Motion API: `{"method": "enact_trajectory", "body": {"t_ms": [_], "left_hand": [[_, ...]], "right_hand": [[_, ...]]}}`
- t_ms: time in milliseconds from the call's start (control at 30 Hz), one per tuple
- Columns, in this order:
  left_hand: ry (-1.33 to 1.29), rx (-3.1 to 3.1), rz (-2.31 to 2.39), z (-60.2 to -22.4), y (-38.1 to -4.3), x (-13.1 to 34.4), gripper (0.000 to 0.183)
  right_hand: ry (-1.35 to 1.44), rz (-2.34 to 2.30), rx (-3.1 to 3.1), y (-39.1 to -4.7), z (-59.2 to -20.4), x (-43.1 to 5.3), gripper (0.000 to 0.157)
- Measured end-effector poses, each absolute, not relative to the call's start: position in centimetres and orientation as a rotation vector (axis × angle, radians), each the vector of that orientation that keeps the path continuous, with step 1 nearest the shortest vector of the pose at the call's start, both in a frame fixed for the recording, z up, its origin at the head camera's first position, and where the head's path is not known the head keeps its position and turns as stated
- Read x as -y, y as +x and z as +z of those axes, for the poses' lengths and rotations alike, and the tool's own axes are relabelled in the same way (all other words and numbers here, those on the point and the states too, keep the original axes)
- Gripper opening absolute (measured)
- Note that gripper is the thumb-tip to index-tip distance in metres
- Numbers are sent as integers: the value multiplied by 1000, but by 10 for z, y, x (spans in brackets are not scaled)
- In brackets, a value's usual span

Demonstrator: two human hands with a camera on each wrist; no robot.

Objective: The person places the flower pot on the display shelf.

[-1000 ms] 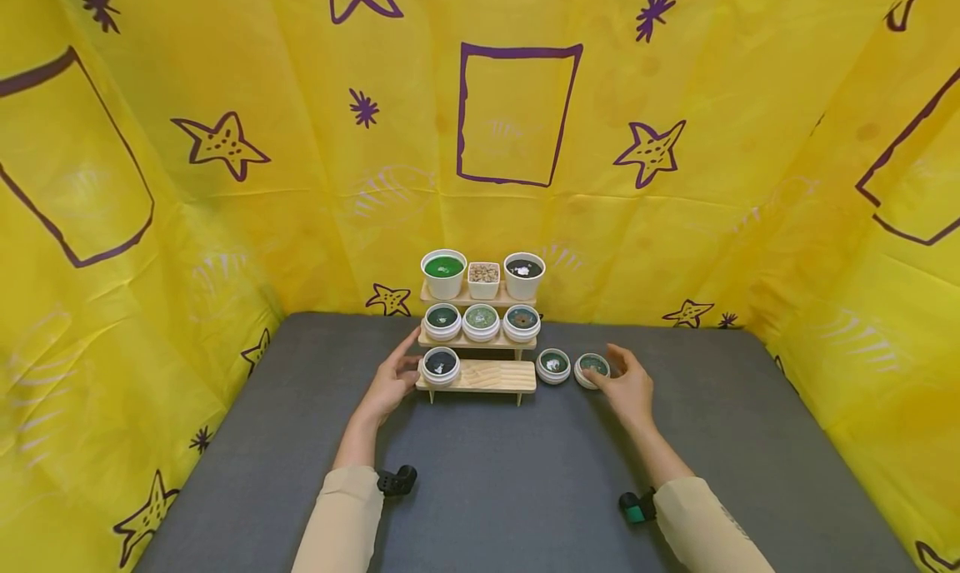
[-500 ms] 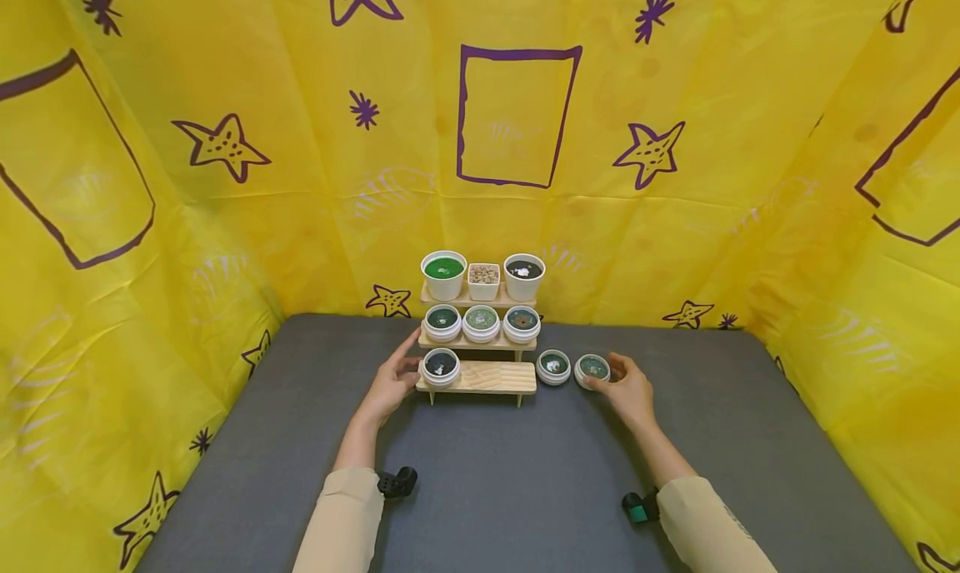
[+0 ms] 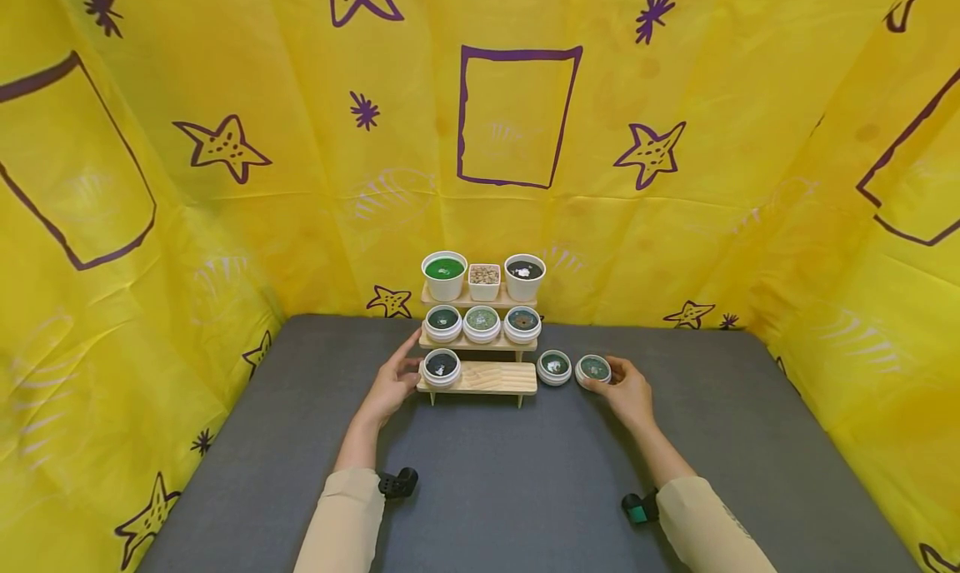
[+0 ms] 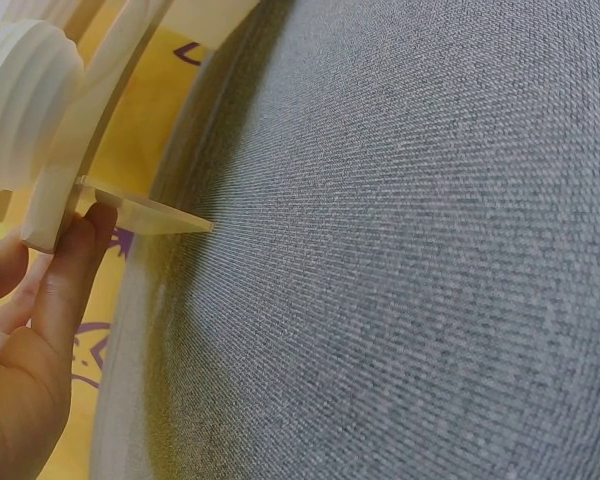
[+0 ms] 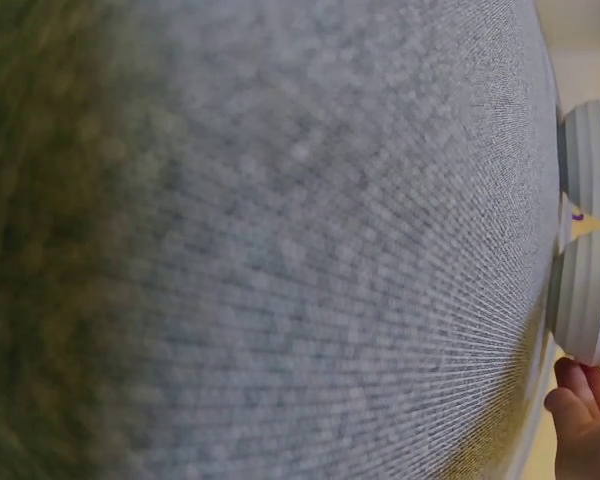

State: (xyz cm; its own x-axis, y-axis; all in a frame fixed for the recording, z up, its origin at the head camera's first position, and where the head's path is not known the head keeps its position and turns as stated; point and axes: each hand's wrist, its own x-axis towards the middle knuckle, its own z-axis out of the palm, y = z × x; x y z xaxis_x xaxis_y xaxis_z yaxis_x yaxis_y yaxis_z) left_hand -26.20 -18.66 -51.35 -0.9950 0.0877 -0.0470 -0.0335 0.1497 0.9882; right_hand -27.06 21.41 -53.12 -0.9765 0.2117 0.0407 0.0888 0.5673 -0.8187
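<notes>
My left hand [image 3: 392,385] holds the left end of the lowest board of a tiered wooden stand [image 3: 491,376]. In the left wrist view its fingers [image 4: 65,280] lie under the board, with the thumb on the other side. A small white ribbed pot with dark contents [image 3: 441,366] sits on that board just beside the hand. My right hand [image 3: 632,392] grips a white ribbed pot with grey-green contents [image 3: 594,369] on the table, thumb at its front and fingers at its right side. To its left stands a similar pot with dark green contents [image 3: 554,366].
Three ribbed pots, the middle one pale green [image 3: 481,321], line the second tier. On the top tier are a bright green cup [image 3: 444,273], a square cup of beige bits [image 3: 483,280] and a dark cup [image 3: 524,275]. Yellow patterned cloth [image 3: 517,215] encloses the grey table [image 3: 495,481].
My right hand's fingers have closed in around the right-hand pot and lowered slightly. The left hand and the stand stay where they were.
</notes>
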Motion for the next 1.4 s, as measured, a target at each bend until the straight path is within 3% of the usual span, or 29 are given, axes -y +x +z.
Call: {"method": "enact_trajectory", "body": {"t_ms": [1400], "left_hand": [[61, -2315, 1980, -511, -260, 188, 80]], "right_hand": [[-335, 1386, 2478, -269, -521, -218, 62]]}}
